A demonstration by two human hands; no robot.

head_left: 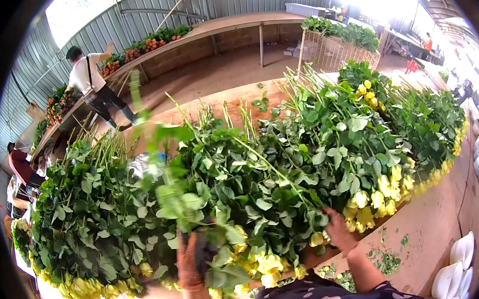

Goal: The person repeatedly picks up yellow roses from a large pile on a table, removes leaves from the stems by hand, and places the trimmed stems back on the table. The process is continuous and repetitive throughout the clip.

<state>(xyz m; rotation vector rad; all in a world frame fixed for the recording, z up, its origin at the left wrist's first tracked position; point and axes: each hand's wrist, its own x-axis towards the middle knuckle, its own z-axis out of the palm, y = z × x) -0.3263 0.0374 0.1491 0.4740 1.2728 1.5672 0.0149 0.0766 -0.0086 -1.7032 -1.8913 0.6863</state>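
Note:
Yellow roses with long leafy stems lie in a deep pile in front of me, their yellow blooms (271,264) toward my body. My left hand (189,265) is closed around a leafy rose stem (179,200), which rises upright and is smeared by motion. Against that palm sits a dark object (204,250), partly covered by leaves; its kind is unclear. On the right, my right hand (340,232) reaches into the pile with its fingers bent at the lower end of a long bare rose stem (271,167) lying slantwise on the leaves. Foliage partly hides those fingertips.
A wooden table (279,87) bears the pile. Cut leaves (386,262) litter the floor by white buckets (455,276) at lower right. Beyond stand a wicker crate (326,51) of greenery and a long bench (226,24) with orange flowers. A person (90,82) walks at the far left.

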